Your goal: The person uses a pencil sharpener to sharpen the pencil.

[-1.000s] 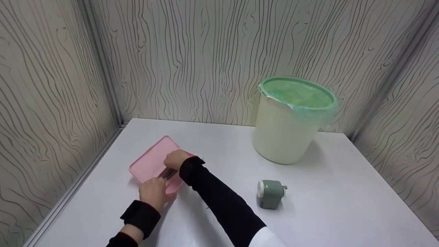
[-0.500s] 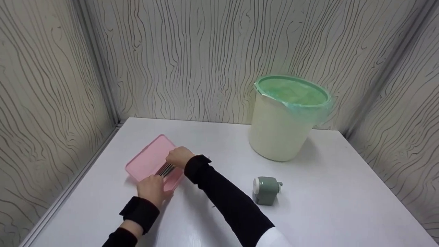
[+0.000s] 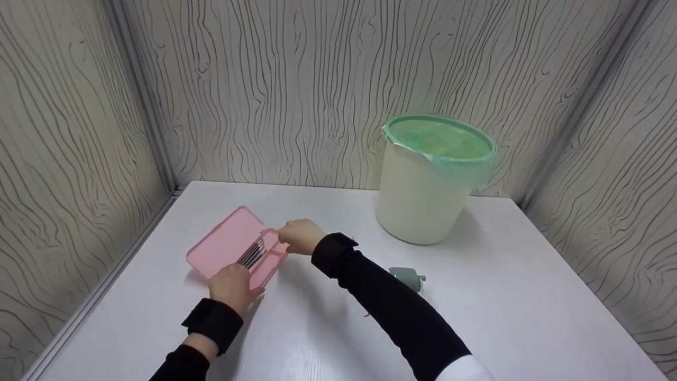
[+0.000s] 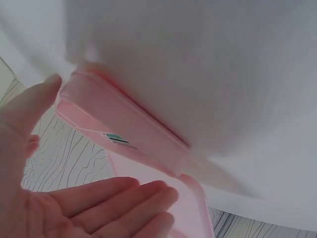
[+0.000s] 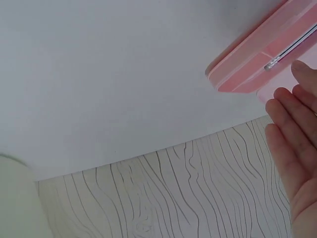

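A pink pencil case [image 3: 271,264] lies at the left of the table, its lid [image 3: 225,241] folded open away from the body. Several pencils [image 3: 254,254] lie lengthwise inside, and a metal-capped end of one pencil [image 5: 277,60] shows in the right wrist view. My left hand [image 3: 231,288] is at the case's near end. In the left wrist view its thumb reaches the case corner while the other fingers stretch out over the lid side. My right hand [image 3: 302,236] hovers at the far end, fingers extended and apart from the pencils, with nothing held in the right wrist view.
A grey-green crank pencil sharpener [image 3: 406,279] stands right of the case, partly hidden by the right sleeve [image 3: 402,312]. A tall pale bin [image 3: 418,190] with a green liner stands at the back right. Wood-patterned panels [image 3: 296,95] enclose the table.
My right hand has drawn back rightward from the pencils to the case's far end, uncovering the compartment. The left hand stays at the near end. The head view has shifted slightly.
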`<action>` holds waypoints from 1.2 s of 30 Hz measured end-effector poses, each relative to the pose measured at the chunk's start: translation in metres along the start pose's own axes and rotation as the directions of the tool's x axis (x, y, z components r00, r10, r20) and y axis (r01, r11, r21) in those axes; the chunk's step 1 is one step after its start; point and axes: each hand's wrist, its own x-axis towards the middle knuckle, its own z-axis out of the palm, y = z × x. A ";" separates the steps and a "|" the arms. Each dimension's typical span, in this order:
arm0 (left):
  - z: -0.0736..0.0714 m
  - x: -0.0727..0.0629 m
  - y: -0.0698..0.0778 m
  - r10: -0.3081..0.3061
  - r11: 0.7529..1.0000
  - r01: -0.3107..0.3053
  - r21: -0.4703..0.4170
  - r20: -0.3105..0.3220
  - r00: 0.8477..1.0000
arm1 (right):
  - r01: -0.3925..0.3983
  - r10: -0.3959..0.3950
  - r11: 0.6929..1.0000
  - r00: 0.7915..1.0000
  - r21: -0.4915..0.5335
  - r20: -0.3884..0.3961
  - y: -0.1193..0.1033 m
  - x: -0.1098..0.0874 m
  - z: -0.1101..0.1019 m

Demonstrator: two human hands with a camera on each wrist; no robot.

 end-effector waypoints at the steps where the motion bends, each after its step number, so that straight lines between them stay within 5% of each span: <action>1: 0.001 0.001 0.001 0.013 1.000 -0.014 -0.008 -0.025 1.000 | -0.003 0.003 1.000 1.000 0.018 -0.006 0.004 -0.006 -0.002; 7: 0.006 0.007 0.015 0.154 0.986 -0.163 -0.038 -0.173 0.973 | -0.007 0.012 0.991 0.999 0.134 -0.042 0.029 -0.048 -0.011; 9: 0.007 0.010 0.023 0.193 0.974 -0.210 -0.081 -0.180 0.965 | -0.010 0.018 0.983 0.999 0.185 -0.041 0.038 -0.062 -0.013; 16: 0.002 0.013 0.054 0.289 0.893 -0.287 -0.346 -0.048 0.956 | -0.069 0.072 0.956 0.997 0.286 0.002 0.061 -0.114 -0.014; 21: 0.004 0.009 0.075 0.392 0.834 -0.359 -0.420 -0.009 0.920 | -0.147 0.133 0.916 0.989 0.374 0.064 0.076 -0.152 -0.013; 27: 0.013 0.008 0.099 0.481 0.791 -0.434 -0.430 0.000 0.877 | -0.247 0.207 0.868 0.968 0.431 0.139 0.092 -0.192 -0.005; 31: 0.016 0.009 0.112 0.509 0.778 -0.447 -0.441 0.025 0.861 | -0.260 0.208 0.855 0.965 0.449 0.162 0.097 -0.213 0.003; 36: 0.014 0.012 0.124 0.511 0.788 -0.440 -0.431 0.058 0.858 | -0.256 0.205 0.851 0.966 0.459 0.159 0.099 -0.229 0.014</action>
